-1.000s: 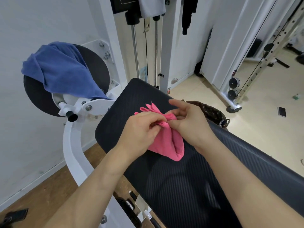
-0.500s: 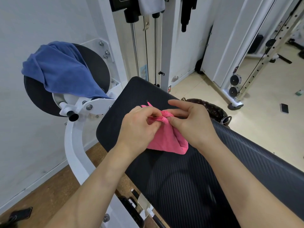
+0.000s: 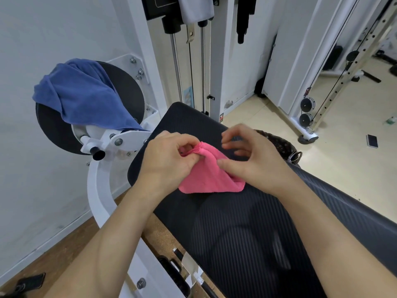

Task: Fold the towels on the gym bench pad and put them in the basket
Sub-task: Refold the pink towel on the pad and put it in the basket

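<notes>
A small pink towel [image 3: 209, 177] lies bunched on the black gym bench pad [image 3: 236, 233]. My left hand [image 3: 167, 160] pinches the towel's gathered upper corner between thumb and fingers. My right hand [image 3: 255, 160] sits over the towel's right side, thumb touching the cloth, its other fingers curled and lifted clear of it. A blue towel [image 3: 86, 95] hangs over a round black pad at the left. The dark patterned basket [image 3: 281, 145] stands on the floor beyond the bench, mostly hidden by my right hand.
A white machine frame [image 3: 101, 190] curves down left of the bench, with a black peg sticking out. Weight-stack rods and a cable column stand behind. A phone [image 3: 371, 140] lies on the beige floor at right; another dark device lies at bottom left.
My right hand has let go of the towel's gathered top and drawn slightly right, fingers lifted. The towel has settled flatter on the pad. My left hand keeps its pinch.
</notes>
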### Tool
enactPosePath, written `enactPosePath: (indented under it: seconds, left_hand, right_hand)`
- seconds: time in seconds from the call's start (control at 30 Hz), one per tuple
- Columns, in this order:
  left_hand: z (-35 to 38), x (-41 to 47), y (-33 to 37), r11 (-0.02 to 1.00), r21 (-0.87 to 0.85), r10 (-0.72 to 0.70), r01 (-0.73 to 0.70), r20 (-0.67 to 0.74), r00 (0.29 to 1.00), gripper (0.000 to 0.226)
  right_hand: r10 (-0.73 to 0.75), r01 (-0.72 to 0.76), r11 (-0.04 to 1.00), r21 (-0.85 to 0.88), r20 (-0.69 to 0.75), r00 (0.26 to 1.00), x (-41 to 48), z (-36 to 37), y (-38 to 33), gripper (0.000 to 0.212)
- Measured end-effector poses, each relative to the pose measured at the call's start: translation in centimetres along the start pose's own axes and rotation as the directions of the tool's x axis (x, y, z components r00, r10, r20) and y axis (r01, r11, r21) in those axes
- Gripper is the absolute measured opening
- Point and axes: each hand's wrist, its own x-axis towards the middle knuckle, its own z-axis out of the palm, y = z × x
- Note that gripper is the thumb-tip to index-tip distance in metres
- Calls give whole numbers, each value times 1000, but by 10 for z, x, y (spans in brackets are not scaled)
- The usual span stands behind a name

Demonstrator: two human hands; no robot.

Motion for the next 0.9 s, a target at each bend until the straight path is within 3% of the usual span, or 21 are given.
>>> enactPosePath:
  seconds: [0.07, 0.13, 0.2, 0.3, 0.4, 0.47, 0.57, 0.63, 0.7, 0.77, 0.9]
  left_hand:
    - [-11, -2, 2, 999, -32, -27, 25, -46, 999, 13]
    - [-23, -4, 2, 997, -72, -47, 40, -91, 995, 15]
    - [-32, -7, 3, 996, -79, -46, 39, -95, 994, 18]
    - [-43, -10, 3, 998, -67, -25, 21, -67, 997, 16]
    - [-53, -13, 2, 995, -94, -44, 39, -42, 998, 15]
    - [-59, -17, -1, 960, -235, -146, 155, 56, 988, 13]
    - [-60, -31, 2, 747, -566, -228, 349, 276, 934, 26]
    - [-50, -47, 7, 618, -662, -253, 424, 344, 904, 28]
    - [-26, -69, 9, 533, -686, -314, 495, 383, 869, 28]
    - [9, -95, 6, 491, -644, -414, 587, 420, 807, 24]
    - [79, -130, -12, 472, -484, -576, 736, 463, 674, 18]
  right_hand:
    - [-37, 55, 978, -203, 92, 995, -8, -11, 9, 32]
    - [8, 42, 950, -310, 159, 987, -16, -16, 20, 42]
    - [32, 32, 927, -373, 166, 986, -21, -16, 26, 50]
    - [-45, 84, 926, -369, 111, 993, -23, -13, 25, 40]
    - [-46, 73, 970, -231, 118, 992, -27, -15, 15, 15]
    - [46, -44, 999, -21, 140, 989, -32, -21, 5, 10]
    - [106, -138, 942, 305, 119, 987, -41, -30, -9, 14]
    - [170, -201, 900, 388, 115, 979, -44, -37, -13, 17]
    - [247, -266, 931, 249, 108, 963, -46, -43, -10, 15]
    - [308, -304, 950, -70, 62, 949, -46, -43, 6, 23]
    - [284, -226, 762, -607, 0, 959, -56, -12, 44, 38]
